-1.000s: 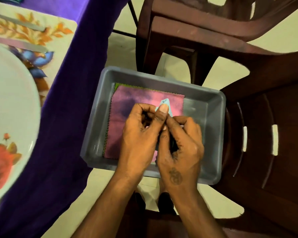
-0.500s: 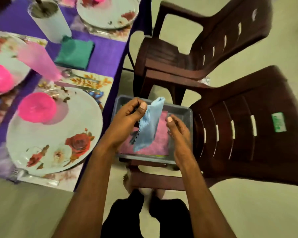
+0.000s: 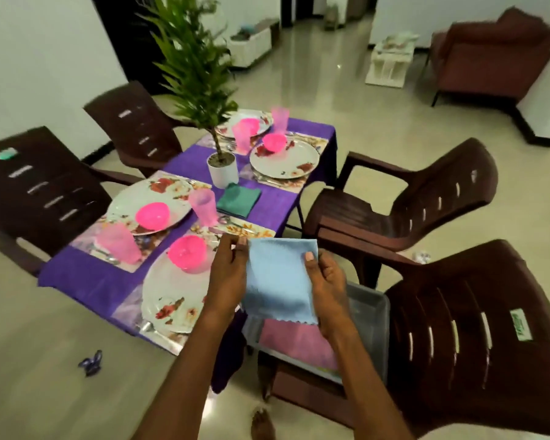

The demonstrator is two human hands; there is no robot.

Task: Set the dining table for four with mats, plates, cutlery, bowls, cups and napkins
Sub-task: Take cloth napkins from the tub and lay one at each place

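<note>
Both hands pinch a blue napkin [image 3: 281, 277], left hand [image 3: 227, 281] and right hand [image 3: 327, 282] at its upper corners; the soft, light cloth looks best gripped there. Below them, a grey tray [image 3: 370, 315] holds a pink napkin [image 3: 296, 342]; beyond, a green napkin [image 3: 238, 200] lies on the table.

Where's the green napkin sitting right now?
Head view: the green napkin lies on the purple tablecloth mid-table, just in front of the white plant pot, right of a pink cup.
</note>
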